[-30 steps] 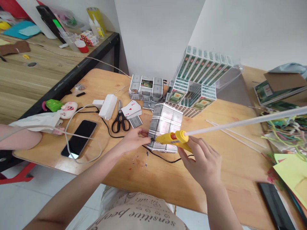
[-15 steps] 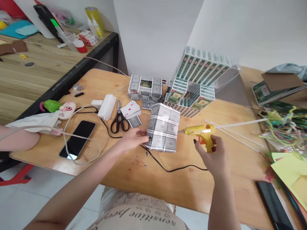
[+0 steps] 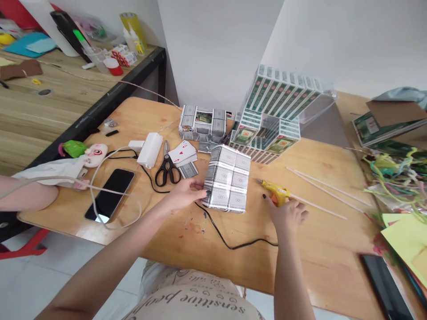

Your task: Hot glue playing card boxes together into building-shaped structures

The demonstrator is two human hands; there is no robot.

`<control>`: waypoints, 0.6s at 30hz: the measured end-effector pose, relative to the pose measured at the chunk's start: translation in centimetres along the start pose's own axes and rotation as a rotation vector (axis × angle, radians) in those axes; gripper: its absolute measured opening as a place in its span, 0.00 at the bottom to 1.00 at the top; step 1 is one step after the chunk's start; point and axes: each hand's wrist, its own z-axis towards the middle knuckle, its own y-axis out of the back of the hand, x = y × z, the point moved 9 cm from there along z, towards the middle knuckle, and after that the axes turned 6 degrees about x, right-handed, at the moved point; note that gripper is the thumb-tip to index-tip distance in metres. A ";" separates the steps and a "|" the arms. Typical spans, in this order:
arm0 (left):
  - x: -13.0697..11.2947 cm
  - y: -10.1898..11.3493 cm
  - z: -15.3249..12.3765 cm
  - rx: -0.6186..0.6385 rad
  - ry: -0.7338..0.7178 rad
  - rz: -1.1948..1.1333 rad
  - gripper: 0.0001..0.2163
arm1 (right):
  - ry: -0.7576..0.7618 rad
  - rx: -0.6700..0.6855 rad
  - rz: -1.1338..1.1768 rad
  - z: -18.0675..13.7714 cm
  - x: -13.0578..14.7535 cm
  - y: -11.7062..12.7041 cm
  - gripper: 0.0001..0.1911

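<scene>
My left hand (image 3: 187, 195) grips the near left edge of a box covered in grey-backed playing cards (image 3: 230, 180), its thumb on the side. The box stands on the table in front of me. To its right, a yellow hot glue gun (image 3: 275, 190) lies low at the table, nozzle toward the box, a white glue stick (image 3: 318, 207) protruding from its back. My right hand (image 3: 287, 215) is over the gun's handle with thumb and fingers spread apart; the handle is mostly hidden under it. A black cord (image 3: 233, 246) runs along the table near the box.
Behind stand another card-covered piece (image 3: 203, 122) and stacked green card boxes (image 3: 283, 93). Scissors (image 3: 167, 171), loose cards (image 3: 182, 153), a white adapter (image 3: 150, 150) and a phone (image 3: 110, 195) lie left. Another person's arm (image 3: 30, 195) rests at far left. Spare glue sticks (image 3: 328, 189) lie right.
My right hand has lowered the glue gun to the table and its fingers have spread from the handle. The left hand and the card-covered box stay nearly still.
</scene>
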 end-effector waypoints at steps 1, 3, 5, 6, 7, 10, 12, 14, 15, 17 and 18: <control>-0.1 0.0 0.0 -0.005 -0.004 0.012 0.14 | 0.017 -0.036 0.061 -0.4 0.8 0.6 0.37; -0.3 0.0 -0.1 -0.012 -0.012 0.040 0.14 | 0.038 0.003 0.239 -1.4 2.9 0.9 0.31; -0.5 0.0 -0.2 -0.017 -0.017 0.052 0.14 | -0.009 0.290 0.433 -2.9 5.3 -1.2 0.25; -0.6 -0.1 -0.2 -0.016 -0.021 0.050 0.14 | -0.032 0.463 0.510 -4.0 6.7 -2.5 0.26; -0.7 -0.2 -0.2 -0.011 -0.029 0.044 0.14 | -0.038 0.600 0.579 -5.2 8.1 -3.5 0.26; -1.0 -0.8 -0.2 0.013 -0.073 0.023 0.15 | -0.060 0.745 0.665 -7.2 10.1 -4.6 0.27; -1.2 -1.1 -0.2 0.023 -0.106 0.016 0.16 | -0.079 0.724 0.680 -7.5 10.2 -4.8 0.27; -1.2 -1.5 -0.3 0.031 -0.135 -0.001 0.16 | -0.091 0.692 0.686 -7.6 10.0 -4.7 0.27; -1.3 -1.7 -0.4 0.039 -0.144 -0.012 0.16 | -0.097 0.676 0.682 -7.6 9.9 -4.5 0.27; -1.2 -2.1 -0.4 0.058 -0.154 -0.029 0.16 | -0.106 0.648 0.660 -7.6 9.8 -4.2 0.27; -1.3 -2.3 -0.4 0.066 -0.158 -0.029 0.16 | -0.108 0.637 0.653 -7.7 9.8 -4.0 0.27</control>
